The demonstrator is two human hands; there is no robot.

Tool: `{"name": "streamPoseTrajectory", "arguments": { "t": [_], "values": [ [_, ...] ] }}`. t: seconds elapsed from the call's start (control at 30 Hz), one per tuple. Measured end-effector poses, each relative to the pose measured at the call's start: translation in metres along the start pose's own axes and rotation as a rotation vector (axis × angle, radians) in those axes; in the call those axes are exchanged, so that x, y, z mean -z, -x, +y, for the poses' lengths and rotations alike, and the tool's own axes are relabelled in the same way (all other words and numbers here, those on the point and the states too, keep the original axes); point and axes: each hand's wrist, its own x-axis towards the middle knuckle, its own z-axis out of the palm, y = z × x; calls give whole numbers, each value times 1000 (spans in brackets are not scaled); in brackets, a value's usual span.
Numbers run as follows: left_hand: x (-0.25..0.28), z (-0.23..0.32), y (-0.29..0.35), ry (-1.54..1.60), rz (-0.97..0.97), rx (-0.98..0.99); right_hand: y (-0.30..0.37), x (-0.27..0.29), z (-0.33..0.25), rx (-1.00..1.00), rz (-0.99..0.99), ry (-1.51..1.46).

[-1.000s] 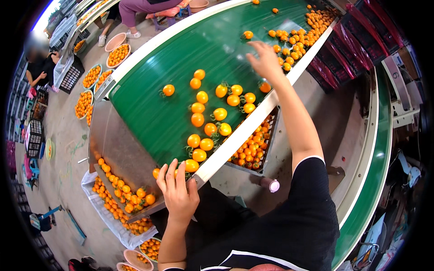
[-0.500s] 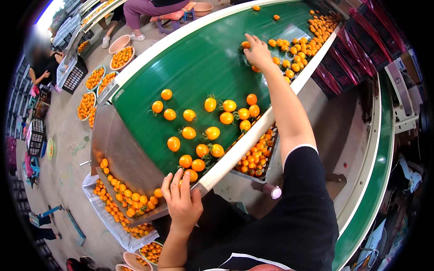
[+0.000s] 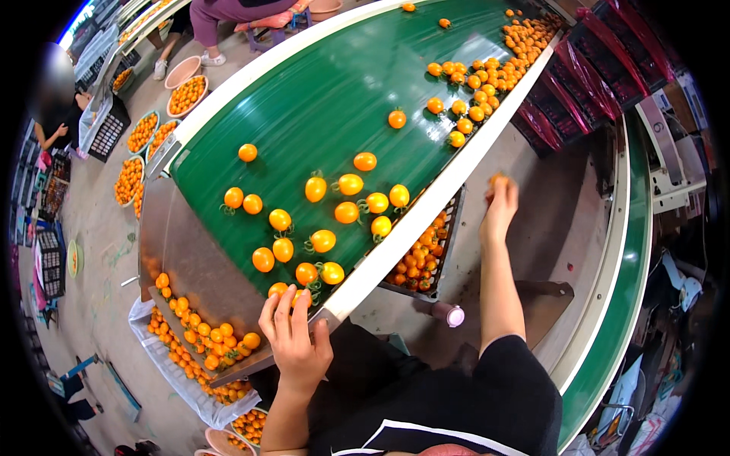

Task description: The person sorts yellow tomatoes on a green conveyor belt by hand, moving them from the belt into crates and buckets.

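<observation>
Orange cherry tomatoes, some with green stems, lie scattered over the near part of a green conveyor belt. My left hand is at the belt's near corner, its fingers apart and lying over the edge beside a few tomatoes. Past the white side rail, my right hand hangs over the gap with its fingers pinched on a small orange cherry tomato, partly hidden by the fingertips. A dark crate of tomatoes stands below the rail, between the belt and my right forearm.
A metal chute slopes off the belt's end to a lined crate of tomatoes. Farther up the belt lies a dense cluster of tomatoes. Stacked dark crates and another green belt stand at right. Other people sit at upper left.
My right hand has left the belt and swung right across the rail, now pinching a tomato. Tomatoes on the belt have shifted toward the near end. My left hand stays at the corner.
</observation>
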Motion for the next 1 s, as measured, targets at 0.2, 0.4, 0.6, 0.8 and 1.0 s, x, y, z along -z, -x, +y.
{"name": "streamPoseTrajectory", "arguments": {
  "t": [0.2, 0.4, 0.6, 0.8, 1.0],
  "values": [
    [0, 1, 2, -44, 30, -9, 13, 1, 0, 352, -167, 441],
    [-3, 1, 1, -44, 64, -18, -82, -77, -71, 753, -363, 681],
    [-4, 5, -2, -52, 49, -2, -130, -90, -42, 586, -366, 1398],
    [-1, -3, 4, -47, 34, 16, -48, -83, -52, 715, -607, 1114],
    [-3, -1, 2, -30, 43, 8, -61, -108, -76, 528, -651, 1162]
  ]
}}
